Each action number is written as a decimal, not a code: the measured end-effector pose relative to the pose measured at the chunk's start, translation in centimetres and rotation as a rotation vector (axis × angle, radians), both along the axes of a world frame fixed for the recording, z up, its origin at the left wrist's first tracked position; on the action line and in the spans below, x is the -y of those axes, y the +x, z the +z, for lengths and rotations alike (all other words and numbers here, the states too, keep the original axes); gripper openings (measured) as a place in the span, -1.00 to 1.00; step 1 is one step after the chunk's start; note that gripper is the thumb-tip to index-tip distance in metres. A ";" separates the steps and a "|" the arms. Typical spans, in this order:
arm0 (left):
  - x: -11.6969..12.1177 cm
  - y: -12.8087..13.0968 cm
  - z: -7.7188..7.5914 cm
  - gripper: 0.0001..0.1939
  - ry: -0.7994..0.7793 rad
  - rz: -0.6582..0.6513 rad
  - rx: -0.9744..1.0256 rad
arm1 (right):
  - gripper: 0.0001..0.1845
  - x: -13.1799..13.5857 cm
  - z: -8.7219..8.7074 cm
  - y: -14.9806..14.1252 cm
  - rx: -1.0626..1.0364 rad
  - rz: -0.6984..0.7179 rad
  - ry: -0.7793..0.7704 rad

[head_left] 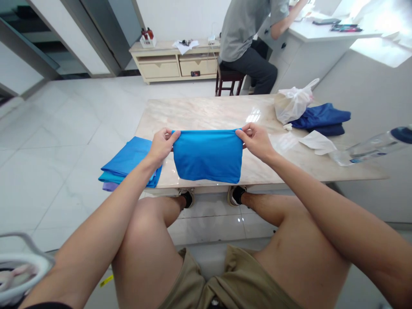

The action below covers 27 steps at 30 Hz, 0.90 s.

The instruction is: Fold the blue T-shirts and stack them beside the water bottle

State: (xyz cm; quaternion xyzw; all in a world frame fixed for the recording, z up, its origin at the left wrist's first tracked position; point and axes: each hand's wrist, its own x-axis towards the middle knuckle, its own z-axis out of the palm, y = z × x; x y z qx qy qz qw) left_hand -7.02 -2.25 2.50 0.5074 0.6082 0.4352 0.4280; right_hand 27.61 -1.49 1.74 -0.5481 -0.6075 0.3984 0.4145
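A blue folded cloth (207, 156) hangs stretched between my two hands over the near edge of the marble table (199, 112). My left hand (163, 145) pinches its upper left corner between thumb and fingers. At the upper right corner, my right hand (255, 139) grips it the same way. The cloth's top edge is pulled straight, while its lower edge droops slightly. Beside my left forearm lies a stack of folded cloths (128, 159) in blue, teal and purple, at the table's left end and partly covered by my arm.
On the table's right are a white plastic bag (293, 103), dark blue cloth (325, 116), white tissue (318, 142) and a clear bottle (370, 148). Beyond it, a person in grey (246, 32) sits on a stool (230, 77) at a white counter (322, 32). A low cabinet (157, 68) stands behind.
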 end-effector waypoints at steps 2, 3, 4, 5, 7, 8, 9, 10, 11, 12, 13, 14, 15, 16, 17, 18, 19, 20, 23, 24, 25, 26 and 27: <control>-0.7 0.1 -1.7 -0.53 -0.095 0.021 -0.015 | -0.50 -0.8 -1.6 -0.4 0.046 -0.012 -0.084; -1.1 0.1 -2.6 -0.55 -0.147 0.042 -0.036 | -0.56 -1.3 -2.5 -0.5 0.091 -0.023 -0.128; -1.5 0.0 -3.5 -0.56 -0.194 0.063 -0.079 | -0.63 -1.9 -3.3 -0.4 0.164 -0.039 -0.166; -1.7 -0.2 -4.3 -0.56 -0.236 0.074 -0.143 | -0.69 -2.3 -4.0 -0.3 0.265 -0.054 -0.192; -1.9 -0.8 -5.6 -0.59 -0.318 0.025 -0.284 | -0.77 -3.0 -5.0 0.2 0.525 -0.041 -0.218; -1.8 -1.1 -6.0 -0.61 -0.363 -0.037 -0.328 | -0.81 -3.1 -5.2 0.5 0.651 0.001 -0.228; -1.6 -1.4 -6.4 -0.61 -0.412 -0.113 -0.347 | -0.83 -3.1 -5.4 0.8 0.752 0.066 -0.253; -1.3 -1.6 -6.7 -0.58 -0.469 -0.190 -0.355 | -0.78 -2.9 -5.4 1.0 0.816 0.144 -0.304; -0.9 -1.7 -6.9 -0.53 -0.527 -0.257 -0.367 | -0.68 -2.6 -5.5 1.2 0.846 0.225 -0.380; -0.6 -1.7 -7.1 -0.49 -0.569 -0.314 -0.391 | -0.56 -2.2 -5.5 1.2 0.852 0.299 -0.466; -0.3 -1.5 -7.4 -0.45 -0.595 -0.360 -0.428 | -0.47 -1.8 -5.6 1.1 0.843 0.363 -0.548; 0.0 -1.3 -7.6 -0.43 -0.603 -0.399 -0.465 | -0.40 -1.3 -5.7 0.9 0.829 0.417 -0.613; 0.2 -1.1 -7.9 -0.42 -0.598 -0.433 -0.491 | -0.37 -0.8 -5.9 0.7 0.820 0.462 -0.649; 0.3 -1.0 -8.1 -0.43 -0.581 -0.461 -0.502 | -0.36 -0.4 -6.0 0.5 0.823 0.496 -0.652; 0.4 -0.9 -8.3 -0.45 -0.559 -0.481 -0.504 | -0.37 -0.1 -6.2 0.4 0.840 0.518 -0.629; 0.4 -0.9 -8.5 -0.46 -0.542 -0.494 -0.502 | -0.39 0.1 -6.3 0.3 0.865 0.531 -0.596; 0.4 -1.0 -8.5 -0.48 -0.534 -0.504 -0.498 | -0.42 0.3 -6.4 0.3 0.894 0.538 -0.567; 0.4 -1.1 -8.5 -0.50 -0.533 -0.511 -0.494 | -0.44 0.3 -6.4 0.4 0.917 0.547 -0.548; 0.4 -1.6 -7.9 -0.52 -0.502 -0.497 -0.538 | -0.49 0.2 -5.8 1.0 0.937 0.575 -0.549; 0.5 -1.6 -7.6 -0.53 -0.455 -0.487 -0.589 | -0.51 0.2 -5.5 1.2 0.948 0.561 -0.529; 0.6 -1.4 -7.3 -0.53 -0.386 -0.481 -0.652 | -0.53 0.3 -5.2 1.2 0.964 0.537 -0.484; 0.8 -1.0 -6.9 -0.55 -0.302 -0.492 -0.710 | -0.57 0.4 -5.0 1.1 0.976 0.517 -0.421; 1.1 -0.6 -6.6 -0.58 -0.214 -0.528 -0.756 | -0.61 0.7 -4.9 0.9 0.975 0.517 -0.356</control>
